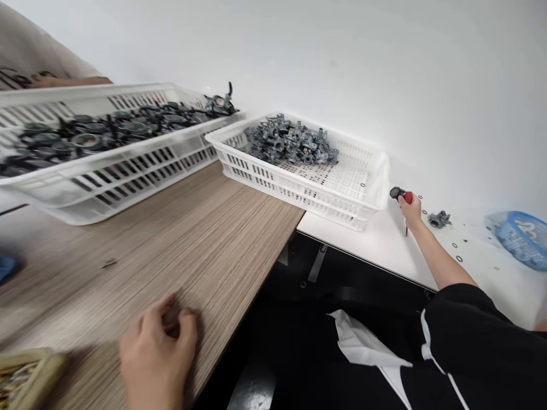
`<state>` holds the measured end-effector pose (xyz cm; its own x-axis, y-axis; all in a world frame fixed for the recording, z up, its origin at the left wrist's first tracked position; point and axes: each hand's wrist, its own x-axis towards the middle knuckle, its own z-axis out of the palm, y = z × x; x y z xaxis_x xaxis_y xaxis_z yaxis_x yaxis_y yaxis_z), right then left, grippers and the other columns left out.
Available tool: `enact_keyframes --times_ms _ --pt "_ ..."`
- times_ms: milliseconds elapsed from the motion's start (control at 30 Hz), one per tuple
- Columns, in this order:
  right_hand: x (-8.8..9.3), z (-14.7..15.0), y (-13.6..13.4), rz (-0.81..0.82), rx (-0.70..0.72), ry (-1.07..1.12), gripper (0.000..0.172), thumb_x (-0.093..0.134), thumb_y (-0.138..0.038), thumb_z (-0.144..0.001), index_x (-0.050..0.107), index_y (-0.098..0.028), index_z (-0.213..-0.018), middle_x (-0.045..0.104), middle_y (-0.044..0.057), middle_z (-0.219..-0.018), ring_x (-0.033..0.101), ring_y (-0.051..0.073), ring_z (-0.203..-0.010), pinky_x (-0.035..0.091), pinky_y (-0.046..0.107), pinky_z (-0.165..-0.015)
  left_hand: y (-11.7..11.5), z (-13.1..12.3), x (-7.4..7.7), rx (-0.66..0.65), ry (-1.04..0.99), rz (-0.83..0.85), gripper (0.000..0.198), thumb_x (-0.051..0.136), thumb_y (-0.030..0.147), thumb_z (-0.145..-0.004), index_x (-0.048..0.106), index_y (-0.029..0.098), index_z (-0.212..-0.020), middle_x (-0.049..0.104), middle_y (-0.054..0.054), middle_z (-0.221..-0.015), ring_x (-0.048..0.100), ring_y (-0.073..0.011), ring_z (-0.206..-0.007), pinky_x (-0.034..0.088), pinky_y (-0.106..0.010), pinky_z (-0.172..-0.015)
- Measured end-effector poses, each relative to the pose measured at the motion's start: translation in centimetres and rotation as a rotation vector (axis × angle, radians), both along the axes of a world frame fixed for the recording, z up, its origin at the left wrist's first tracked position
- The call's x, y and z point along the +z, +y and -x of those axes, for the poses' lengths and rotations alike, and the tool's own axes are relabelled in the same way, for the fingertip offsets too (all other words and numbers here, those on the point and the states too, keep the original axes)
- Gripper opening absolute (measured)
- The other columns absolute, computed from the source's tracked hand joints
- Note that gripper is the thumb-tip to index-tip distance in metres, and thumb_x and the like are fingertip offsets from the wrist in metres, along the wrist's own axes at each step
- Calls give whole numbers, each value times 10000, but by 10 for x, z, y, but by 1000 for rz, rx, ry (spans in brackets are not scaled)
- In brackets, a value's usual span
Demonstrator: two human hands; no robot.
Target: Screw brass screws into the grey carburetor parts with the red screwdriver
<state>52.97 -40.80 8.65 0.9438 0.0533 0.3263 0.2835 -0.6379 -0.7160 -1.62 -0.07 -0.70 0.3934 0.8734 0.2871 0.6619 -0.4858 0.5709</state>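
Head view, only one: see L hand (156, 347), back up, low over near side of wood table (205, 228). Bent loosely, w/ thumb & finger apart, prob. resting; nothing seen in grip, can't tell abt. hidden palm. Can't see R hand. Find tiny brass pin (108, 263) on left part of wood table; bits tray (54, 370) at near left corner, prob. for easy reach. See big basket (128, 171) along far side, 2nd basket (277, 181) across far right corner, prob. pushed back for room. Off right edge, see co-worker's hand (411, 212) gripping red-handled tool (409, 197).
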Motion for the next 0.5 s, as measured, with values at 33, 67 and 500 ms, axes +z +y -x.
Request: enact_keyframes --times_ms 33,67,500 --pt "-7 3 6 9 -25 -4 291 600 -499 -818 554 -238 -938 525 -41 -749 502 162 -690 435 277 -610 0 0 1 -12 -9 8 388 565 392 -860 659 193 -1179 677 -48 -1029 645 -231 -855 557 -495 -1046" --pt "-12 5 12 13 -35 1 280 600 -481 -796 565 -233 -919 541 -34 -750 513 167 -696 447 290 -632 0 0 0 -23 -15 13 392 555 389 -871 658 186 -1190 687 -57 -1055 650 -230 -850 554 -492 -1045" --pt "4 31 43 303 128 116 150 587 -346 -585 613 -217 -658 618 26 -553 537 195 -546 429 316 -519 -1 1 -10 -90 -69 26 507 445 437 -954 657 151 -1315 689 -191 -1269 657 -354 -1117 562 -536 -986"
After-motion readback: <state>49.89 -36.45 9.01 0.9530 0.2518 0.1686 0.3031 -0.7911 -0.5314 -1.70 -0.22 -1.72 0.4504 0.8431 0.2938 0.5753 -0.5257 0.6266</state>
